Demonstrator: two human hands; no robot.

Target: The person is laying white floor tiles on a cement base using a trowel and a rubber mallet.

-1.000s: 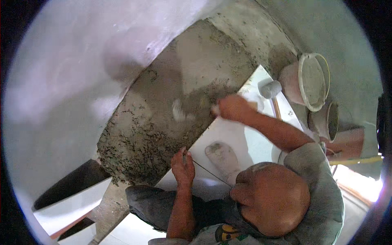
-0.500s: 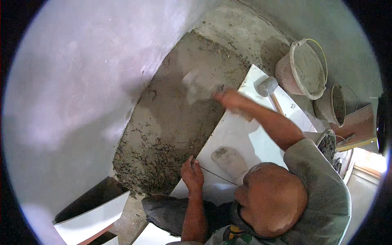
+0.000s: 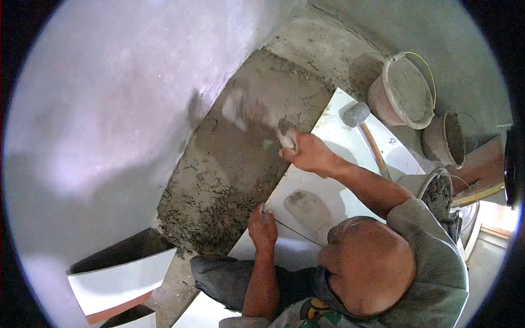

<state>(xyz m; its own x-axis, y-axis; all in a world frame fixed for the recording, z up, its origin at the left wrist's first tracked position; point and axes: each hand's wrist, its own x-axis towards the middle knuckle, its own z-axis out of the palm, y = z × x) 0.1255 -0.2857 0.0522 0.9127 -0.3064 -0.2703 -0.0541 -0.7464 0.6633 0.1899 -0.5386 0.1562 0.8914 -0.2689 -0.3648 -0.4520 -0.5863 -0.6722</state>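
Note:
Neither my left hand nor my right hand is in view. Below me a co-worker in a grey shirt (image 3: 426, 246) crouches on large white floor tiles (image 3: 292, 191). That person's right hand (image 3: 311, 153) grips a trowel by its pale handle (image 3: 286, 141); the blade is smeared by motion over the grey mortar bed (image 3: 219, 175). The person's left hand (image 3: 263, 228) rests at the tile edge, by the dark joint between two tiles. A bare foot (image 3: 309, 210), grey with mortar, stands on the tile.
A mallet (image 3: 357, 115) with a wooden handle lies on the tiles. Along the right wall stand a bucket of grey mix (image 3: 385, 98), a smaller bucket (image 3: 435, 139) and a third bucket (image 3: 425, 188). White tiles (image 3: 123, 281) stand at the lower left, near the pale wall (image 3: 98, 120).
The co-worker's right hand has come slightly nearer and to the right with the trowel, whose handle now shows. The left hand stays at the tile edge. My view has shifted a little.

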